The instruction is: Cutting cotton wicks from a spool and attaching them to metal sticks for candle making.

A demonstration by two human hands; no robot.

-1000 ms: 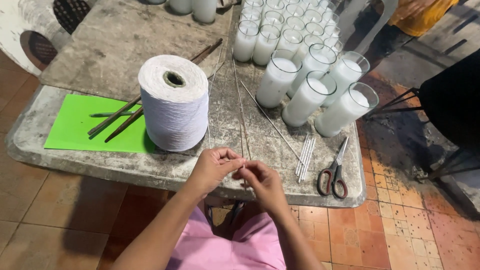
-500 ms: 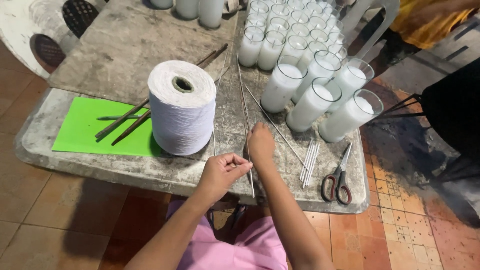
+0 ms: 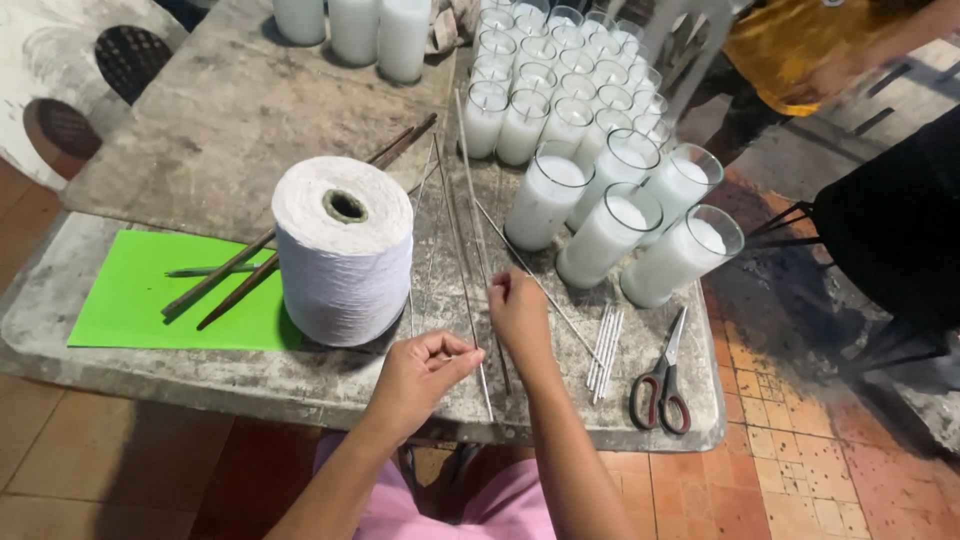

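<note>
Thin metal rod (image 3: 470, 230) lies lengthwise on the table (image 3: 250, 100), running from the near edge toward the far edge — right hand (image 3: 520, 318) pinches mid-shaft, left hand (image 3: 420, 372) pinches white thread nearer the edge.

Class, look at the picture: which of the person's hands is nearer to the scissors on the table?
Right. The right hand rests on the table just left of the scissors, with only the short white sticks between. The left hand lies farther left, by the thread cone.
</note>
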